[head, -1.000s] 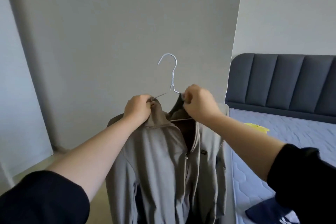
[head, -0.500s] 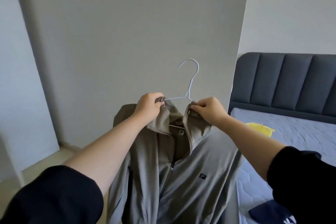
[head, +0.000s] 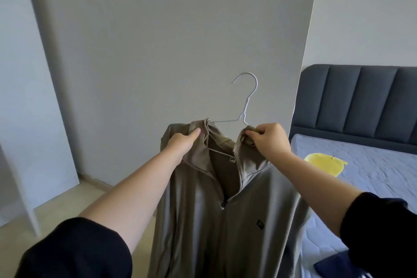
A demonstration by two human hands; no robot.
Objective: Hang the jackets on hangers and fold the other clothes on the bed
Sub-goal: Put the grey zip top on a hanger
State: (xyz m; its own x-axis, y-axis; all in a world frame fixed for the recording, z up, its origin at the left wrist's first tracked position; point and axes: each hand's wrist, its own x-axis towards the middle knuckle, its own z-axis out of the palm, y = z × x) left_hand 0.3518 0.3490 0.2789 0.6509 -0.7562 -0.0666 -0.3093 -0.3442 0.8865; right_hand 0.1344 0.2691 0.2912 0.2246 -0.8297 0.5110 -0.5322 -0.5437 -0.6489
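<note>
A taupe zip jacket [head: 225, 221] hangs in the air in front of me on a white wire hanger [head: 244, 106], whose hook sticks up above the collar. My left hand [head: 182, 142] holds the jacket's left shoulder at the collar, thumb on top of the cloth. The right side of the collar is pinched by my right hand [head: 268, 140], close to the hanger's neck. The zip is open at the top and the jacket's front faces me.
A grey wall panel [head: 169, 40] stands right behind the jacket. At the right is the bed [head: 372, 169] with a dark padded headboard [head: 361, 99], a yellow garment [head: 325, 162] on the mattress and a dark blue garment [head: 334, 266] at its near edge. Wooden floor lies at the left.
The jacket and hanger have shifted to the right and turned its front toward me. My hands have spread apart along the collar, and the left hand has slid out onto the shoulder.
</note>
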